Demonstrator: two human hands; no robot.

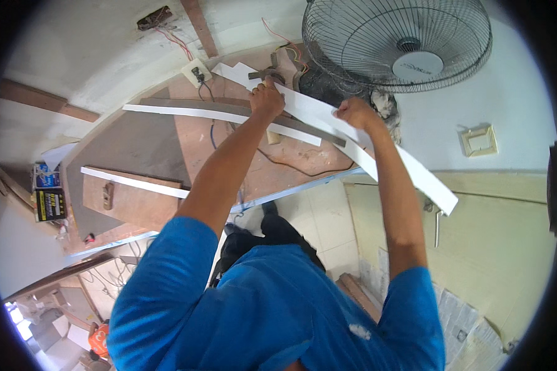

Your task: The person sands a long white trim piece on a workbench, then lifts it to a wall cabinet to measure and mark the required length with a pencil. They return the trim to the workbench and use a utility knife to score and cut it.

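Observation:
A long white strip [315, 110] slants from the back of the worktable down to the right, past the table edge. My right hand [358, 115] is closed on the upper edge of this strip, about midway along it. Near the strip's far left end, my left hand [267, 100] is closed, its fingertips beside a small dark tool [255, 75]; what it grips is hidden. Beneath both hands lies a narrow grey-and-white strip [213, 113], partly covered by my left forearm. Another white strip [377, 164] shows below my right hand.
A black fan [408, 44] stands at the back right. A socket box [196, 72] with a plugged cable sits at the table's back. On the left lie a brown board [130, 198] with a hand plane [108, 195] and small boxes [49, 204]. A pale green door [476, 247] is at right.

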